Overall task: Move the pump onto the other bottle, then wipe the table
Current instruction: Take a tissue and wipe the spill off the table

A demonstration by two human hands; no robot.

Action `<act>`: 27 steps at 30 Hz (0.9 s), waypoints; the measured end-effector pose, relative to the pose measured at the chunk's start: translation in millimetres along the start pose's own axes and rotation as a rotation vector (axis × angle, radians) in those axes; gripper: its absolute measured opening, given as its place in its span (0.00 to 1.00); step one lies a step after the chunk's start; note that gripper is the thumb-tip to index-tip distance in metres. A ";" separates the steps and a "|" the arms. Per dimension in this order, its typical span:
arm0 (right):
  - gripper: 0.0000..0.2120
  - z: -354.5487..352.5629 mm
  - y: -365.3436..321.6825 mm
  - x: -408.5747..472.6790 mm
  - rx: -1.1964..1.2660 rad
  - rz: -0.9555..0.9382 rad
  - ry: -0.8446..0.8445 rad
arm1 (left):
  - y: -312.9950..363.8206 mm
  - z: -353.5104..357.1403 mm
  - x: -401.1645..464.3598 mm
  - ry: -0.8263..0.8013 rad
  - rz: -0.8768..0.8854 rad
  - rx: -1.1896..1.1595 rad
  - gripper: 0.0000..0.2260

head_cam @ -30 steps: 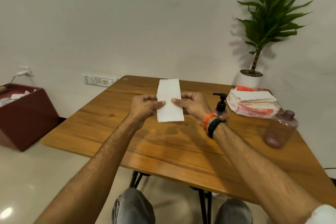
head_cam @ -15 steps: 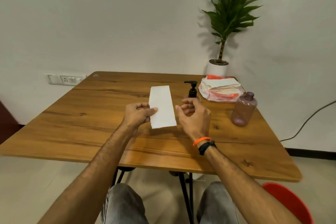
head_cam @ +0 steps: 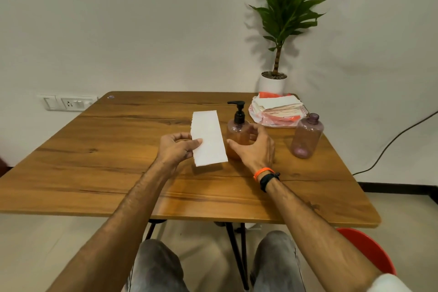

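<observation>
So the left hand (head_cam: 177,148) has a pinch grip on a folded white tissue (head_cam: 208,141), thumb on top and fingers underneath, holding it up off the bench (head_cam: 118,149). The right hand (head_cam: 254,149) is spread wide with nothing in it, fingers curled toward the bottle with the pump (head_cam: 238,135), which sits just past its fingertips. Can't tell if a fingertip is actually touching the plastic or only hovering next to it.

The black pump (head_cam: 238,109) is on that bottle, nozzle pointing left, away from the right hand. The other bottle (head_cam: 307,136), the open one with no cap, stands off to the right of that hand, well clear of it.

On handling: the pump bottle looks like thin clear plastic with amber liquid about halfway up, so I'd guess it's light-ish, a bit squeezable and maybe slick. I'd wrap the body low down to hold it steady and twist at the black collar, not the nozzle head, since that part probably just spins or presses down. There's likely a dip tube inside that comes out wet, so lift it straight up. The empty bottle looks really light and tippy, so it'll want a hand on it while threading. The tissue is floppy, fine pinched as it is.
</observation>
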State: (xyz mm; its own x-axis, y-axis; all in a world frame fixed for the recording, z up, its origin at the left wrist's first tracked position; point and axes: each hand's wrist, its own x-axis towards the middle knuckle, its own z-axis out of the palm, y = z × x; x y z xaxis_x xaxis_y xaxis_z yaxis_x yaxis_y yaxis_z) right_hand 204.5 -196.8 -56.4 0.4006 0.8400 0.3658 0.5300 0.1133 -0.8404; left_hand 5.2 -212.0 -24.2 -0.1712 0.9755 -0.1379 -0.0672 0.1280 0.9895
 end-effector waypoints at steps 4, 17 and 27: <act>0.33 -9.3 5.3 12.1 0.021 0.015 0.064 | 0.9 6.8 1.6 -0.016 -0.010 0.004 0.11; 0.38 -30.7 19.1 36.0 0.014 0.071 0.084 | 0.9 32.1 5.5 -0.042 -0.035 0.002 0.14; 0.11 -16.6 -20.8 6.8 0.102 -0.040 -0.115 | 4.4 27.4 -1.1 -0.028 -0.006 0.007 0.13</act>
State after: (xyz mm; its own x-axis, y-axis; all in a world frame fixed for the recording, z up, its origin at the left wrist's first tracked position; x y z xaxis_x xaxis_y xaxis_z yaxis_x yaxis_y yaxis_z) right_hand 208.6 -202.2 -29.9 0.2899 0.8882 0.3565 0.4628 0.1959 -0.8646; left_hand 32.0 -207.6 -18.4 -0.1429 0.9794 -0.1428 -0.0611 0.1353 0.9889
